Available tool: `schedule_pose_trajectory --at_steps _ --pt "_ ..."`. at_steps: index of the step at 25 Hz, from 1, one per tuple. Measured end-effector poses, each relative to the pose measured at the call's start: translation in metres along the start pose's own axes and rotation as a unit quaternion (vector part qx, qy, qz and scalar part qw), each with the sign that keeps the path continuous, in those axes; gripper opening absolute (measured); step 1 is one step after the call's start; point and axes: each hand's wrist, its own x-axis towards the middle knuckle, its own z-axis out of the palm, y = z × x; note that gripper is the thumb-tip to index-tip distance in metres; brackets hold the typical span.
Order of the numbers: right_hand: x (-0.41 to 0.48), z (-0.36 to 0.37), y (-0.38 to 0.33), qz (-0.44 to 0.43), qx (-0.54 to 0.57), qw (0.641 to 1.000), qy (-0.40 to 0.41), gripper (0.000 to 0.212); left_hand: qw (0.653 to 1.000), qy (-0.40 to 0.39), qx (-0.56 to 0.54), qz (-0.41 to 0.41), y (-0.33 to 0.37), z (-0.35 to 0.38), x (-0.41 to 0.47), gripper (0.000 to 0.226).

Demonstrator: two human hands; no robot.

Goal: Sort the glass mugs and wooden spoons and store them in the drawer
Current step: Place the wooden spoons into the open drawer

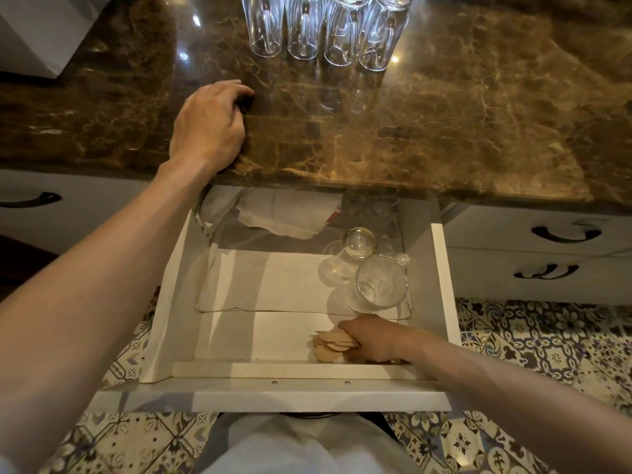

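Wooden spoons [330, 343] are in a bunch in the right hand [371, 338], low in the front right corner of the open drawer [441, 285]. The fingers are curled round them. I think the job now is to lay the spoons down. It would be best to put them flat along the front wall, all pointing the same way. Let go gently so they do not slide apart. They should not bump the two glass mugs [378, 285] just behind the hand, because glass can chip or tip over. Both mugs sit on a pale cloth [266, 282] near the right wall.

Under the drawer is a floor [547, 336] with blue patterned tiles. White cupboard drawers with dark handles [566, 232] are on both sides. Above is a shiny brown stone surface [444, 131]. The left hand [208, 124] rests on it with loosely bent fingers and holds nothing. Farther back, four glass mugs [325, 29] stand in a row, not yet put away. A white box [37, 32] is in the far left corner.
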Motion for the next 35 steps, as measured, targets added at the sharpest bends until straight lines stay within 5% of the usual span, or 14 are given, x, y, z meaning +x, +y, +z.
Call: schedule_pose_trajectory --at_steps 20,26,35 --pt "-0.039 -0.010 0.017 -0.009 -0.144 0.989 0.023 0.041 1.000 -0.006 -0.007 0.004 0.002 0.001 -0.004 0.039" --pt "-0.048 -0.006 0.002 0.051 -0.200 0.978 0.014 0.029 1.000 -0.008 -0.005 0.002 0.001 0.004 -0.006 0.039" --pt "-0.063 -0.029 -0.026 0.097 -0.122 0.987 -0.050 0.032 1.000 -0.012 -0.010 0.012 0.006 0.012 -0.009 0.040"
